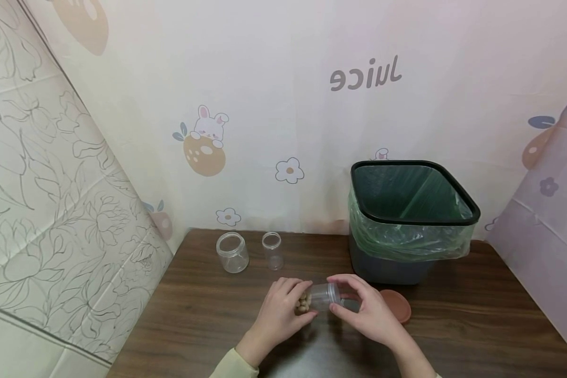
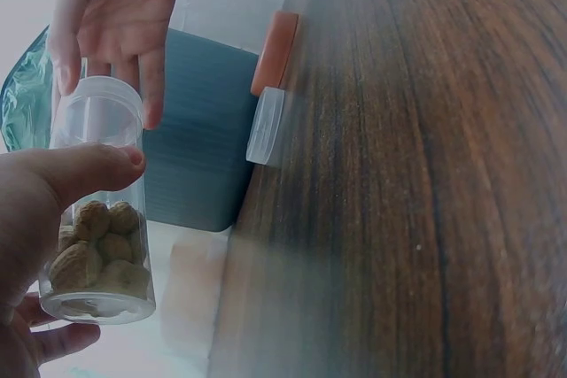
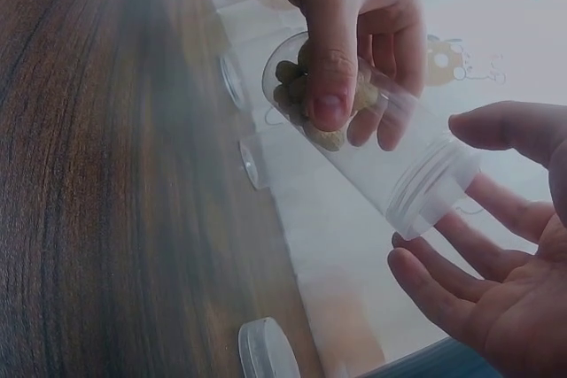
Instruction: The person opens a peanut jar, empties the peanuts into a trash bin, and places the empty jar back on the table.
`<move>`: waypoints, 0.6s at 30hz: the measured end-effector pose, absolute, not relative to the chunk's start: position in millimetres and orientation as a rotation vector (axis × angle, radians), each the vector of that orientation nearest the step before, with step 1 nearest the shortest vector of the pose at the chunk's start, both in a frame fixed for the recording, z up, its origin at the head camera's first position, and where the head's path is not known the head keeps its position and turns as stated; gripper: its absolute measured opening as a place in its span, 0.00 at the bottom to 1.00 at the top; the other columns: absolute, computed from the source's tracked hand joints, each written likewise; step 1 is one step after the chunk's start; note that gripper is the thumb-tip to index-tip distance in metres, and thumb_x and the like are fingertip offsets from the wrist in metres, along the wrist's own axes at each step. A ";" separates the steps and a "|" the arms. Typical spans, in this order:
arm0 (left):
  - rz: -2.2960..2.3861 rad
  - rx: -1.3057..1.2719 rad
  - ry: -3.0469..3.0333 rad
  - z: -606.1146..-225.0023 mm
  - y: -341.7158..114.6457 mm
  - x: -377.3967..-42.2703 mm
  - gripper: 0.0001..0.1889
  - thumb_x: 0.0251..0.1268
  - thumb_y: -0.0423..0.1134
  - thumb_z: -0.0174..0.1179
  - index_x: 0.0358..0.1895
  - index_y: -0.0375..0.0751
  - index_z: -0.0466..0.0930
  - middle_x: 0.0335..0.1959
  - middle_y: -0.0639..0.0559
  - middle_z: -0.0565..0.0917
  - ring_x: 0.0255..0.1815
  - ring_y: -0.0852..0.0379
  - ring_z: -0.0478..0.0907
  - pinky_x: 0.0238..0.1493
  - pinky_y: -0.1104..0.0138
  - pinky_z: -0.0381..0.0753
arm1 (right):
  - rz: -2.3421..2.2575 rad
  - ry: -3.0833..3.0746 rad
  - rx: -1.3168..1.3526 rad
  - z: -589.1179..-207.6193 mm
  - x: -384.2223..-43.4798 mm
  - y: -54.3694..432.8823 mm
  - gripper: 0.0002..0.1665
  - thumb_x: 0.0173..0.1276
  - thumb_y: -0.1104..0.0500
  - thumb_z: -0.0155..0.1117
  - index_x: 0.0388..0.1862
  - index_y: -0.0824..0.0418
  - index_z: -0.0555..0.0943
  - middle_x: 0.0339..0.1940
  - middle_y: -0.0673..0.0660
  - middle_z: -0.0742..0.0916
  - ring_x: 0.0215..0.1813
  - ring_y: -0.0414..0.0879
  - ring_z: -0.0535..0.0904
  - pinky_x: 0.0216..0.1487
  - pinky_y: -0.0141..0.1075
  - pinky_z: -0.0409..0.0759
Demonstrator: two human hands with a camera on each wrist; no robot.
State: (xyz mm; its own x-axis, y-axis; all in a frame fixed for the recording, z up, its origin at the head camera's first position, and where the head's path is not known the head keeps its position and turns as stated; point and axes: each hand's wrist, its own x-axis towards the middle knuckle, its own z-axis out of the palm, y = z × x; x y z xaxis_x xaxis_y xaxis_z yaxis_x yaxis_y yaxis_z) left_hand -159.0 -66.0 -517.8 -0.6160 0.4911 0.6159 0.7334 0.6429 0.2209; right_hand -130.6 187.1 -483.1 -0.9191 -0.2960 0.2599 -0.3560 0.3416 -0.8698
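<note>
My left hand [image 1: 281,307] grips a clear plastic jar [image 1: 320,297], tilted onto its side in the head view. Several light-brown, rough, nut-like pieces [image 2: 99,250] lie toward its base, partly covered by the left fingers. The jar's ringed mouth [image 3: 434,185] faces my right hand [image 1: 366,312]. That hand's palm is turned to the mouth, its thumb and fingers spread loosely around the rim. Whether the fingertips touch the rim I cannot tell. On the table lies a clear lid [image 2: 266,127], beside a reddish-brown disc [image 1: 397,306].
A dark bin [image 1: 382,265] with a green liner stands at the back right. Two clear containers, a wide jar [image 1: 233,254] and a narrower jar [image 1: 273,252], stand at the back left of the wooden table [image 1: 193,315]. A printed curtain [image 1: 264,105] hangs behind.
</note>
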 end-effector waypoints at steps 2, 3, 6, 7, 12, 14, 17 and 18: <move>-0.628 -0.955 -2.344 -517.9 -66.1 -159.3 0.35 0.49 0.52 0.89 0.61 0.46 0.87 0.52 0.55 0.87 0.51 0.55 0.82 0.49 0.60 0.82 | 1.651 -2.533 0.594 -482.7 -130.1 186.7 0.28 0.73 0.59 0.79 0.69 0.48 0.82 0.65 0.51 0.85 0.62 0.48 0.84 0.60 0.45 0.88; -0.628 -0.955 -2.341 -517.9 -66.1 -159.4 0.35 0.49 0.52 0.89 0.61 0.45 0.87 0.52 0.55 0.87 0.51 0.55 0.82 0.49 0.60 0.82 | 1.649 -2.535 0.584 -482.4 -129.9 186.6 0.28 0.73 0.59 0.79 0.69 0.48 0.82 0.65 0.52 0.85 0.63 0.49 0.83 0.60 0.45 0.88; -0.632 -0.955 -2.335 -517.8 -66.1 -159.7 0.35 0.49 0.52 0.89 0.61 0.44 0.87 0.52 0.55 0.87 0.51 0.55 0.82 0.49 0.60 0.82 | 1.645 -2.544 0.550 -481.6 -129.1 186.3 0.28 0.74 0.57 0.78 0.69 0.49 0.81 0.66 0.53 0.85 0.64 0.50 0.83 0.60 0.46 0.88; -0.634 -0.956 -2.335 -517.7 -66.1 -159.8 0.35 0.49 0.52 0.89 0.61 0.44 0.87 0.52 0.54 0.87 0.51 0.55 0.82 0.49 0.59 0.82 | 1.647 -2.547 0.537 -481.3 -128.9 186.2 0.28 0.74 0.56 0.78 0.70 0.50 0.81 0.66 0.53 0.85 0.64 0.51 0.83 0.60 0.46 0.88; -0.646 -0.956 -2.332 -517.5 -66.2 -159.8 0.35 0.49 0.51 0.89 0.61 0.44 0.87 0.52 0.54 0.87 0.50 0.55 0.82 0.48 0.59 0.82 | 1.664 -2.577 0.451 -479.7 -128.7 185.4 0.29 0.76 0.50 0.76 0.71 0.53 0.79 0.68 0.52 0.86 0.66 0.51 0.84 0.61 0.48 0.87; -0.649 -0.954 -2.329 -517.7 -66.3 -159.8 0.36 0.48 0.51 0.89 0.61 0.43 0.87 0.52 0.54 0.87 0.50 0.55 0.82 0.48 0.59 0.82 | 1.665 -2.595 0.414 -479.4 -129.4 184.9 0.30 0.76 0.48 0.76 0.72 0.54 0.79 0.68 0.53 0.86 0.65 0.51 0.84 0.60 0.48 0.87; -0.650 -0.950 -2.327 -518.3 -66.3 -159.8 0.36 0.48 0.51 0.89 0.61 0.43 0.87 0.52 0.54 0.87 0.50 0.55 0.82 0.48 0.58 0.82 | 1.669 -2.624 0.352 -479.4 -131.0 184.3 0.31 0.76 0.47 0.76 0.72 0.56 0.79 0.67 0.56 0.86 0.63 0.50 0.85 0.60 0.46 0.87; -0.649 -0.949 -2.327 -518.4 -66.3 -159.8 0.36 0.48 0.51 0.90 0.61 0.43 0.87 0.52 0.54 0.87 0.50 0.55 0.82 0.48 0.58 0.82 | 1.677 -2.633 0.329 -479.5 -131.5 184.0 0.32 0.76 0.47 0.75 0.72 0.57 0.78 0.66 0.56 0.86 0.62 0.50 0.86 0.59 0.45 0.87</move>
